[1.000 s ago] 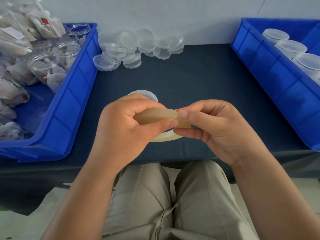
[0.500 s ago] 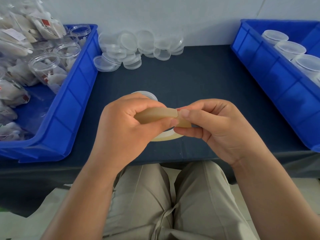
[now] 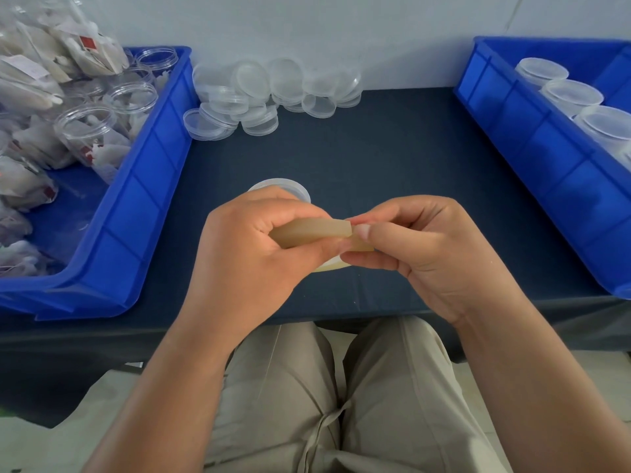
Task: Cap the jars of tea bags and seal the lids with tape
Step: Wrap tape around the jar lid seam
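Note:
My left hand [image 3: 249,254] grips a tan roll of tape [image 3: 312,232] above the table's front edge. My right hand [image 3: 423,247] pinches the roll's right end with thumb and fingers. Just behind my left hand stands a capped clear jar [image 3: 286,186], mostly hidden by the hand. A heap of loose clear lids [image 3: 269,93] lies at the back of the dark blue table [image 3: 392,158]. Open jars with tea bags [image 3: 92,131] stand in the left blue bin [image 3: 143,186]. Capped jars [image 3: 573,93] fill the right blue bin [image 3: 532,145].
Bags of tea bags [image 3: 41,73] pile up at the far left over the left bin. A pale wall runs behind the table. My lap in beige trousers [image 3: 341,404] is below the table's front edge.

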The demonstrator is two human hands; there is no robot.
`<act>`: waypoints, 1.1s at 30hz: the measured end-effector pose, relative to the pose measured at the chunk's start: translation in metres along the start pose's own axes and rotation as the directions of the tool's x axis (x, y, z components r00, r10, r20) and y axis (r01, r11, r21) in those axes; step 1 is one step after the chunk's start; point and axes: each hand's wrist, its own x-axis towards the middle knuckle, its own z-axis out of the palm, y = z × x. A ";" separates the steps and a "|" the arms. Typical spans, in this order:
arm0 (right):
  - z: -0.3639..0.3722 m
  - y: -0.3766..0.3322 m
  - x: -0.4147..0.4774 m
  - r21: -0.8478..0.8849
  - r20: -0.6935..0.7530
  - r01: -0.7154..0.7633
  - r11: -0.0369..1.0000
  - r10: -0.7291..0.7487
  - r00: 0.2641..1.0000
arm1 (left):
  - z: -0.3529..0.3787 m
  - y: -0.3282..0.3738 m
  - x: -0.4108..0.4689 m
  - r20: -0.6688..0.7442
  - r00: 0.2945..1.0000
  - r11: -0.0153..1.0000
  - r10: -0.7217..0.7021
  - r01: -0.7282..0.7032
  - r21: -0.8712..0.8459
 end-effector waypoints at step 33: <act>0.000 -0.005 0.002 0.048 0.007 -0.056 0.997 0.056 0.998 | -0.003 -0.001 0.002 0.006 1.000 0.999 0.003 -0.003 -0.034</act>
